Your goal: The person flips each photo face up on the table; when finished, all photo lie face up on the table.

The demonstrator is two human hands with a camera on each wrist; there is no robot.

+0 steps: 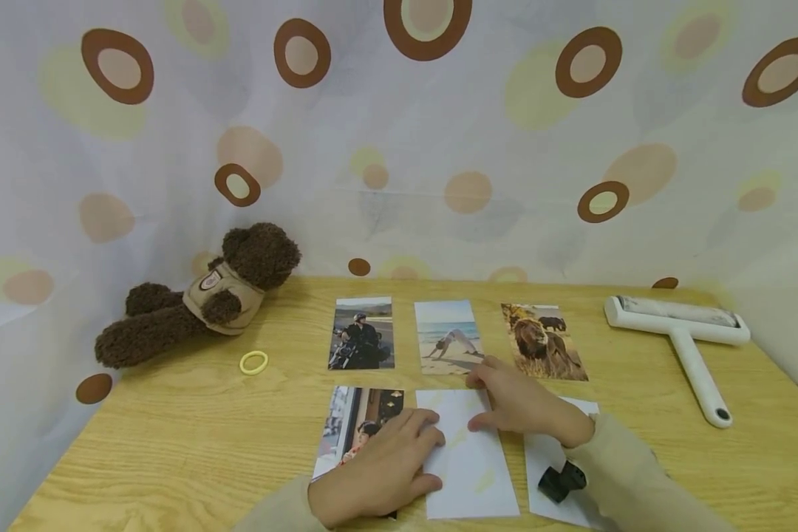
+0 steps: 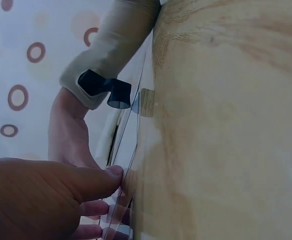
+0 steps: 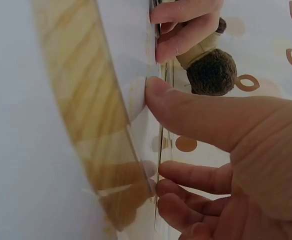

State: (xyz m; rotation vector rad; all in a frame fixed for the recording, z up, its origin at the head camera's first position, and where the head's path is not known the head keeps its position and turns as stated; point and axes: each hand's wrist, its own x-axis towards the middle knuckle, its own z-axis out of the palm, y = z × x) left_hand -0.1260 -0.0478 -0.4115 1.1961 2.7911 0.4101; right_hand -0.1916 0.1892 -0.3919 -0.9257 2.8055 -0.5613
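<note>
My left hand (image 1: 389, 465) lies over a photo card (image 1: 343, 421) in the near row, covering much of it. Its fingertips reach the left edge of a white, blank-sided card (image 1: 468, 480) in the middle. At that card's upper right corner, my right hand (image 1: 524, 400) touches down with its thumb on the white surface. The other fingers of that hand reach toward the lower edge of a beach photo (image 1: 447, 332). In the right wrist view, the thumb (image 3: 161, 95) and fingers are spread apart. Under the right forearm, another white card (image 1: 539, 451) is partly hidden.
A motorcyclist photo (image 1: 362, 336) and a lion photo (image 1: 545, 343) flank the beach photo in the far row. On the left lie a brown teddy bear (image 1: 173, 325) and a yellow ring (image 1: 253, 363). A white lint roller (image 1: 691, 355) lies at right. A patterned curtain (image 1: 399, 148) hangs behind.
</note>
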